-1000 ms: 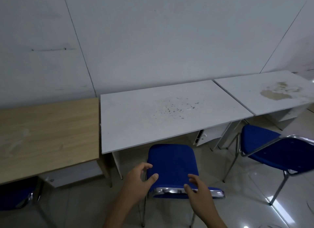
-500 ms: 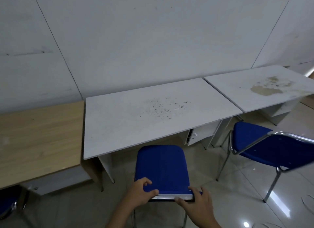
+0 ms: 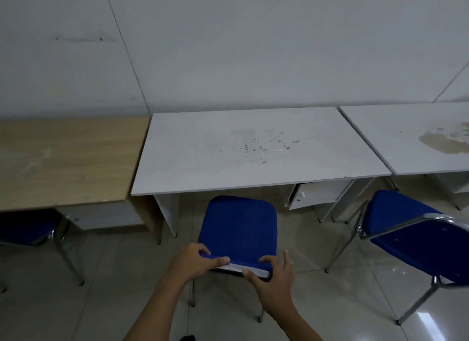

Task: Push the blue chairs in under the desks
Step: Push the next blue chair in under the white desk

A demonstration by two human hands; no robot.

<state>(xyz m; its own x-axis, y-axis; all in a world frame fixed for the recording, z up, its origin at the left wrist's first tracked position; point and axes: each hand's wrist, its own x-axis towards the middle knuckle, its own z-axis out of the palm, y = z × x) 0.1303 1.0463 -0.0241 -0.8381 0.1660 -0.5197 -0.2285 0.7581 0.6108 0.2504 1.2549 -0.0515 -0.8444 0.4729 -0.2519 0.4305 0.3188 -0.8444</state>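
Observation:
A blue chair (image 3: 238, 226) with chrome legs stands in front of the middle white desk (image 3: 253, 150), its seat front just reaching the desk's edge. My left hand (image 3: 195, 262) grips the top of its backrest on the left. My right hand (image 3: 274, 274) holds the same backrest on the right, thumb beneath and fingers over the top. A second blue chair (image 3: 416, 236) stands out on the floor before the right white desk (image 3: 411, 140). A third blue chair (image 3: 25, 229) sits partly under the wooden desk (image 3: 63, 163) at the left.
The desks stand in a row against a white wall. A small white cabinet door (image 3: 314, 196) hangs open under the middle desk's right side. Glossy tiled floor (image 3: 101, 290) lies between the chairs.
Both hands went from hovering open behind the backrest to closing on it. The view has swung so the middle desk and chair now face me squarely.

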